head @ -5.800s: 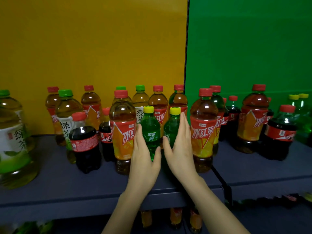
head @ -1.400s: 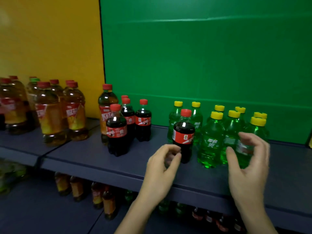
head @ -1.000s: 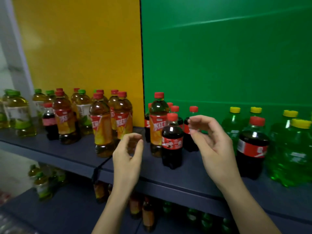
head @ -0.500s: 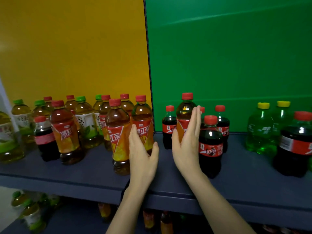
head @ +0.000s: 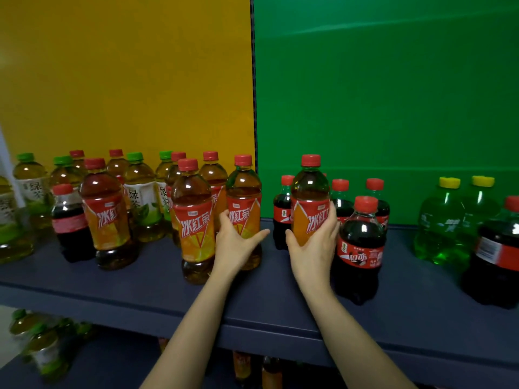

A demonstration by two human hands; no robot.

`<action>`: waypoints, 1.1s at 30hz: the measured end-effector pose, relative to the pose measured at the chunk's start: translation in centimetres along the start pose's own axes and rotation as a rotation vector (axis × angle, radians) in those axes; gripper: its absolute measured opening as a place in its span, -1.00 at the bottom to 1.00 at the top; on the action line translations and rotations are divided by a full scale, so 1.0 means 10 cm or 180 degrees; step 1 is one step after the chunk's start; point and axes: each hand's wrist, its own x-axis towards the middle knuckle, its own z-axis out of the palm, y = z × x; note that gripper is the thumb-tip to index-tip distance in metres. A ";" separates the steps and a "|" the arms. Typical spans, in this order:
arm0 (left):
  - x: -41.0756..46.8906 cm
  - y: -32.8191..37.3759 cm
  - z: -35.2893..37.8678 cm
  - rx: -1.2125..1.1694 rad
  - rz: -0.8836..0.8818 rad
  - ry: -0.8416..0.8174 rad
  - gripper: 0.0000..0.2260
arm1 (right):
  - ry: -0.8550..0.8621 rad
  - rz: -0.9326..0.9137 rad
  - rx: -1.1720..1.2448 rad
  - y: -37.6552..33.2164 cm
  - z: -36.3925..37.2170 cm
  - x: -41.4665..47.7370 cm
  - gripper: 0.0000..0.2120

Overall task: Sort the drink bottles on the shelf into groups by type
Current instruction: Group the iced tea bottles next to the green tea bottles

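A dark blue shelf (head: 157, 279) carries mixed drink bottles. My right hand (head: 314, 245) is wrapped around the label of a red-capped iced tea bottle (head: 309, 189) that stands among small cola bottles (head: 361, 242) in front of the green panel. My left hand (head: 234, 245) cups the lower front of another iced tea bottle (head: 243, 192) at the edge of the yellow panel, thumb on its left side. More iced tea bottles (head: 193, 220) and green-capped green tea bottles (head: 140, 197) crowd the left. Yellow-capped green soda bottles (head: 441, 220) stand at the right.
One small cola bottle (head: 68, 220) stands among the teas at the left, and a larger cola bottle (head: 497, 256) at the far right. A lower shelf holds more bottles (head: 42, 343). A black seam (head: 254, 108) divides the yellow and green back panels.
My view shifted left from the green sodas to the panel seam. Both hands went from flat and empty to reaching in; the right closed on the iced tea among the colas, the left on its neighbour.
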 end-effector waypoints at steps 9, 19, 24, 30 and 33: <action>-0.14 0.00 -0.16 -0.0210 0.0212 -0.0381 -0.48 | -0.0619 0.0261 0.0424 -0.03 -0.02 -0.05 -0.35; -0.68 0.03 -0.78 -0.0560 0.0458 0.0264 -0.48 | -0.1220 0.0170 0.1010 -0.39 0.00 -0.37 -0.47; -0.63 -0.17 -1.34 -0.0597 0.0396 0.0531 -0.51 | -0.1234 0.0222 0.1161 -0.59 0.34 -0.55 -0.46; -0.28 -0.61 -1.77 -0.0279 0.0351 0.0377 -0.55 | -0.0941 0.0289 0.0989 -0.77 0.78 -0.70 -0.44; -0.10 -0.80 -1.88 -0.0208 0.0419 0.0273 -0.54 | -0.0752 0.0281 0.0917 -0.83 0.92 -0.72 -0.43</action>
